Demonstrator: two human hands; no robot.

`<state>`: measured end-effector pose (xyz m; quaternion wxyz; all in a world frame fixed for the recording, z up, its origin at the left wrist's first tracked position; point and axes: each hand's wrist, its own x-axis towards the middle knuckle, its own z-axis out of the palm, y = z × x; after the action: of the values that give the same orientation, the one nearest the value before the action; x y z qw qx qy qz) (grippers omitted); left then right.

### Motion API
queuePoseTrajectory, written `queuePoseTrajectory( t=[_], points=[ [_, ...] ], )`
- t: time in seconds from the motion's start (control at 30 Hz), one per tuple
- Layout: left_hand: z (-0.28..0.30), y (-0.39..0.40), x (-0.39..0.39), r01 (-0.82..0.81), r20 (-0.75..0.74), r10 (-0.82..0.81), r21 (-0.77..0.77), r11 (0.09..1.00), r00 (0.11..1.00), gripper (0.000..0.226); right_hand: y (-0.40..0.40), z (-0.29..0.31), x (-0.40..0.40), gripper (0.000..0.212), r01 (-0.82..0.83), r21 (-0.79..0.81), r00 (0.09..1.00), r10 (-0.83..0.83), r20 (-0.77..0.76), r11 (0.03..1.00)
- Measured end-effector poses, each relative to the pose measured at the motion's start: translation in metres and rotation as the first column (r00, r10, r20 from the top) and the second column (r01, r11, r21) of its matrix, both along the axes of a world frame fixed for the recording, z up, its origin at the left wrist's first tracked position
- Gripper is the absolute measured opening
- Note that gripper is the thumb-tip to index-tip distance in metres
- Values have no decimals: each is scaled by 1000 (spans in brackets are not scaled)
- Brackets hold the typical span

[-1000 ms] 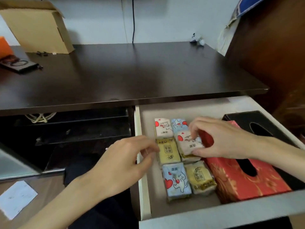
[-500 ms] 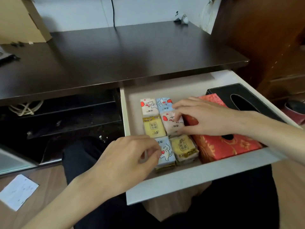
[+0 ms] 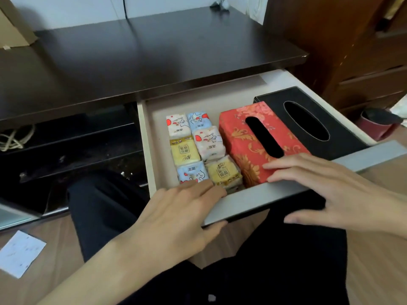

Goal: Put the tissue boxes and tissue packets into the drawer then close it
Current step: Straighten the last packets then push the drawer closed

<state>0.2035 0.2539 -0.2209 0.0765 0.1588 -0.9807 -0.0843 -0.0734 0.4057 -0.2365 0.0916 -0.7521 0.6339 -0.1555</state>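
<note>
The pale drawer (image 3: 255, 198) stands pulled out under the dark desk. Inside, several small tissue packets (image 3: 198, 148) lie in two columns on the left. A red floral tissue box (image 3: 242, 137) sits beside them, and a black tissue box (image 3: 343, 139) fills the right side. My left hand (image 3: 182, 212) grips the grey drawer front near its left end, fingers over the top edge and thumb underneath. My right hand (image 3: 330, 190) holds the same front panel further right, its fingertips touching the red box's near end.
The dark desk top (image 3: 154, 58) overhangs the drawer's back. A cardboard box (image 3: 13, 34) stands on it at far left. A wooden cabinet (image 3: 352, 51) and a red cup (image 3: 374, 126) are close on the right. My dark-trousered legs (image 3: 242, 271) are under the drawer.
My right hand let go of the pink packet and drew back onto the drawer front. My left hand moved from beside the packets onto the front panel. The view tilted down.
</note>
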Motion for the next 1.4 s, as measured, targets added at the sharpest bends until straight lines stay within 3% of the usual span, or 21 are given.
queuePoseTrajectory(
  t=[0.27,0.83,1.2,1.4],
  points=[
    [-9,-12,2,15,-68,-19,-59,998,998,38,-18,-22,-6,44,-59,-270,991,25,-129,961],
    [-12,-56,-18,-5,-112,-15,-178,984,994,42,-69,-29,-24,35,-30,-386,994,-15,-113,922],
    [-20,-127,-39,-161,-223,122,-167,973,967,41,-136,-31,-54,40,133,-377,991,-127,40,917],
    [-27,-149,-45,-298,-325,254,-92,950,911,44,-136,-31,-87,19,316,-318,921,-210,328,894]
  ],
)
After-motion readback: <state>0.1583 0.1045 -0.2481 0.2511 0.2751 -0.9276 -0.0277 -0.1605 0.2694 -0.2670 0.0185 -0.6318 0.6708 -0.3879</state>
